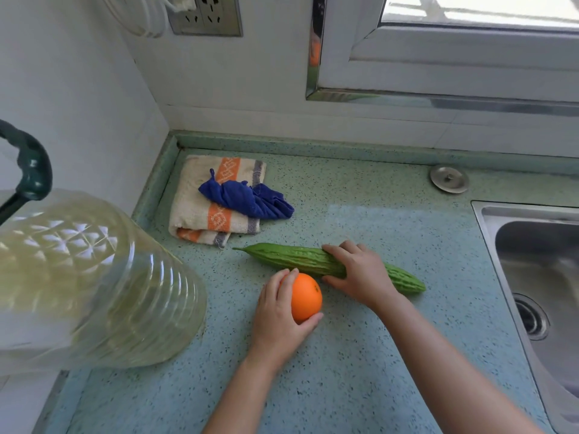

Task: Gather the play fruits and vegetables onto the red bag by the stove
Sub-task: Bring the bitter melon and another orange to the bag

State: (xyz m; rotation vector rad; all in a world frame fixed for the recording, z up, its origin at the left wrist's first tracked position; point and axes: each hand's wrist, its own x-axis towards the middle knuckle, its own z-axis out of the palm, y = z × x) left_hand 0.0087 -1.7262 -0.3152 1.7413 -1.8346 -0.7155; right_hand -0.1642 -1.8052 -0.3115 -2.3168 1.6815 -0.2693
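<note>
Gripping both toys on the speckled green bench (360, 355): your left hand (277, 321) cups the round orange play fruit (306, 297), your right hand (360, 272) wraps the bumpy green bitter gourd (294, 260), its long axis running left-right. No red bag shows.

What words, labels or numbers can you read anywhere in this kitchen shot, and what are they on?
No text here can be read.
orange: a small dark mark near its top, too small to read.
oil bottle: no label faces the camera.
towel: woven orange pattern only, no letters.
wall socket: no printing shows.
</note>
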